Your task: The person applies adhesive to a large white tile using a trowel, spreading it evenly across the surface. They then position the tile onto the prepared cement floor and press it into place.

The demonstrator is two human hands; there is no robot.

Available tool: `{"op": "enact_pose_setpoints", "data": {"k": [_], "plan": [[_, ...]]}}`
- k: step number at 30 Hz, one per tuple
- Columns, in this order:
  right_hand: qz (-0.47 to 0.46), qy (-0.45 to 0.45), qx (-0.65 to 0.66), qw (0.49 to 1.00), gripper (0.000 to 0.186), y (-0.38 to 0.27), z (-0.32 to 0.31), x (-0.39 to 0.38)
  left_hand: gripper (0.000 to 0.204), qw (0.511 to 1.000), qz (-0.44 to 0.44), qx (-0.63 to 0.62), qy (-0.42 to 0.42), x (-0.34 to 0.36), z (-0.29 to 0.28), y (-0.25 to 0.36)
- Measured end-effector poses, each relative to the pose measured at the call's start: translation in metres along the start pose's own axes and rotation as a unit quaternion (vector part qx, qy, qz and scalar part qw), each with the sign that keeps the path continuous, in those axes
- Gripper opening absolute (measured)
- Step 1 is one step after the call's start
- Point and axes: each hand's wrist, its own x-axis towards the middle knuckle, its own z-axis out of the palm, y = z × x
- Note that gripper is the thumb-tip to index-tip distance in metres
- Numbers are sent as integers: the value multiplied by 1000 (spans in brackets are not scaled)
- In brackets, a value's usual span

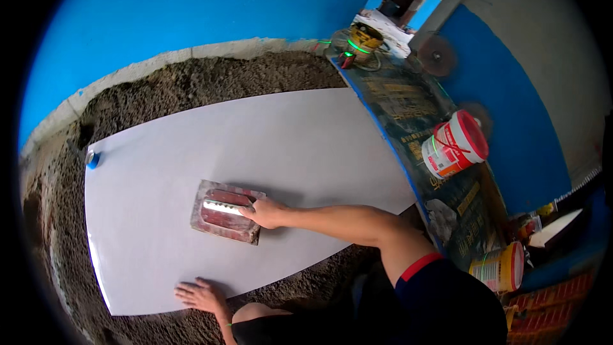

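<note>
A large light-grey tile (306,134) lies on a bed of dark, crumbly mortar (191,83). My right hand (267,212) is closed around the pale handle of a rectangular float (220,225), whose worn reddish plate rests on the tile's middle, smeared with dried grey mortar. My left hand (199,295) lies flat on the tile near its front edge, fingers stretched out, holding nothing. At the tile's far left corner sits a small blue round object (92,159), its kind too small to make out.
On a dark printed board (396,99) to the right stand a red-lidded white bucket (454,145) and a yellow bucket (365,39). A small laser level (346,59) glows green beside the latter. Another yellow bucket (501,267) stands nearer. A blue wall (211,6) bounds the far side.
</note>
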Motion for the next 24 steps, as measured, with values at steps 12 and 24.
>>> {"op": "enact_pose_setpoints", "data": {"k": [12,24], "plan": [[-178,52,-38,982,38,1,-5,-48,60,972,-37,-202,112,24,30,-6],[-386,-39,157,908,41,-220,-65,-43,71,943,-175,-267,92,-5,13,-16]]}}
